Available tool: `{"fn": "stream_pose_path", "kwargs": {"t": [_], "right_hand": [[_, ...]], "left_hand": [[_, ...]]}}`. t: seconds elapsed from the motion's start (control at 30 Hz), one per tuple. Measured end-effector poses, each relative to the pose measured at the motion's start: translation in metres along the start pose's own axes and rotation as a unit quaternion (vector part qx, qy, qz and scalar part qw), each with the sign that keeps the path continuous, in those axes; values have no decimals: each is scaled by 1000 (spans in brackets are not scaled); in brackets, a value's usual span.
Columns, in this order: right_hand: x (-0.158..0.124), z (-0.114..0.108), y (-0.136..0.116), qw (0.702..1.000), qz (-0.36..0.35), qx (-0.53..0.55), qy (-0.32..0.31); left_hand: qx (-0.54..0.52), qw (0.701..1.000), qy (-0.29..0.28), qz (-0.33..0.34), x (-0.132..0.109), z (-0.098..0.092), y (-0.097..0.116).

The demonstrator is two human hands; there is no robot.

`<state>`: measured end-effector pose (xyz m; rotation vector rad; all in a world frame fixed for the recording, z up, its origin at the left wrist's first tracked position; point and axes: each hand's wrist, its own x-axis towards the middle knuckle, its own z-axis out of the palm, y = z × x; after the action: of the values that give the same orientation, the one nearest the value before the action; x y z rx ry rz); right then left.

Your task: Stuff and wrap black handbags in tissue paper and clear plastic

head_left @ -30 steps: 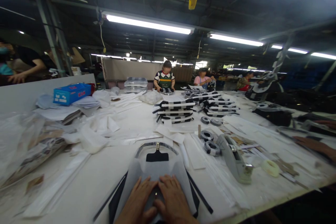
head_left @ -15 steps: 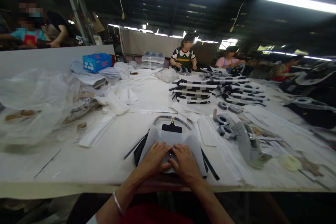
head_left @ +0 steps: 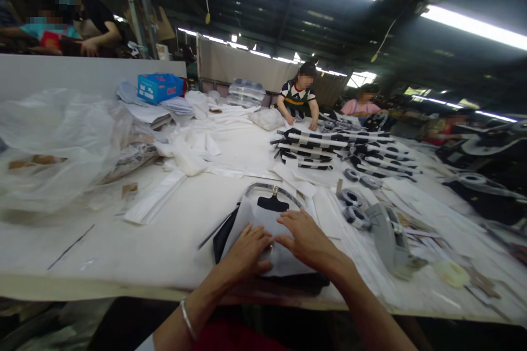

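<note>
A black handbag (head_left: pixel 222 238) lies on the table at its front edge, largely covered by a sheet of white wrapping paper (head_left: pixel 269 222). The bag's black tab with a metal clasp (head_left: pixel 273 203) shows above the paper, and a wrapped handle (head_left: pixel 252 187) arches behind it. My left hand (head_left: pixel 249 249) rests on the paper's left part with fingers stretched out, beside a small metal fitting (head_left: pixel 270 248). Over the right part, my right hand (head_left: pixel 304 233) is open, its fingers spread near the tab; whether it touches the paper I cannot tell.
A tape dispenser (head_left: pixel 389 238) and wrapped rolls (head_left: pixel 354 216) stand to the right. Stacked black-and-white wrapped straps (head_left: pixel 308 148) lie farther back, near a co-worker (head_left: pixel 300 98). Clear plastic bags (head_left: pixel 61 148) and a blue box (head_left: pixel 160 88) are at left.
My right hand has moved up and right from the bag's middle, its fingers now spread. The left hand stays on the paper. The view has tilted slightly, and the co-worker opposite leans forward.
</note>
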<state>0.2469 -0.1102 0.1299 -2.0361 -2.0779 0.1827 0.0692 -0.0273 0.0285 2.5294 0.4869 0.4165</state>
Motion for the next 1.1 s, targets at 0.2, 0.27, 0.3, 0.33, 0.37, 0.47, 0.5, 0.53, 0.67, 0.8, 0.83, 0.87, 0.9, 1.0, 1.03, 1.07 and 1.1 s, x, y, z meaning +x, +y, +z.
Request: {"fn": "stream_pose_path", "kwargs": {"t": [0.2, 0.27, 0.3, 0.33, 0.37, 0.47, 0.5, 0.53, 0.67, 0.8, 0.83, 0.87, 0.9, 1.0, 1.03, 1.07, 1.1], "right_hand": [[14, 66, 23, 999, 38, 32, 22], [10, 90, 28, 999, 28, 9, 26], [7, 98, 30, 999, 20, 0, 30], [6, 103, 31, 999, 15, -7, 35], [5, 107, 32, 999, 13, -11, 38], [6, 109, 34, 999, 7, -17, 45], [6, 109, 35, 999, 6, -17, 45], [7, 109, 36, 999, 5, -16, 46], [8, 112, 37, 998, 4, -18, 54], [7, 110, 34, 998, 9, -9, 58], [7, 108, 32, 998, 11, -4, 58], [7, 107, 31, 998, 14, 1, 59], [7, 106, 30, 998, 18, 6, 60], [6, 105, 29, 997, 27, 18, 66], [6, 105, 28, 997, 27, 21, 68], [6, 105, 28, 997, 27, 23, 71], [6, 105, 28, 997, 27, 23, 74]], "left_hand": [[-38, 999, 30, -13, 0, 3, -3], [-50, 997, 55, -23, -1, 5, -4], [-55, 996, 67, -26, -1, 6, -4], [-60, 995, 77, -29, -1, 5, -3], [-64, 994, 83, -32, -1, 4, -2], [-46, 995, 73, -42, 1, -8, 6], [-22, 996, 66, -48, 3, -13, 9], [13, 997, 58, -57, 5, -20, 12], [183, 975, 51, -118, 18, -47, 20], [291, 930, 85, -210, 32, -65, 18], [304, 921, 89, -228, 35, -66, 16], [313, 914, 89, -242, 38, -66, 14], [318, 910, 89, -250, 39, -65, 13], [328, 902, 99, -264, 41, -59, 8], [331, 897, 107, -271, 41, -58, 6], [334, 893, 114, -279, 41, -56, 4], [335, 889, 119, -287, 40, -55, 2]]}}
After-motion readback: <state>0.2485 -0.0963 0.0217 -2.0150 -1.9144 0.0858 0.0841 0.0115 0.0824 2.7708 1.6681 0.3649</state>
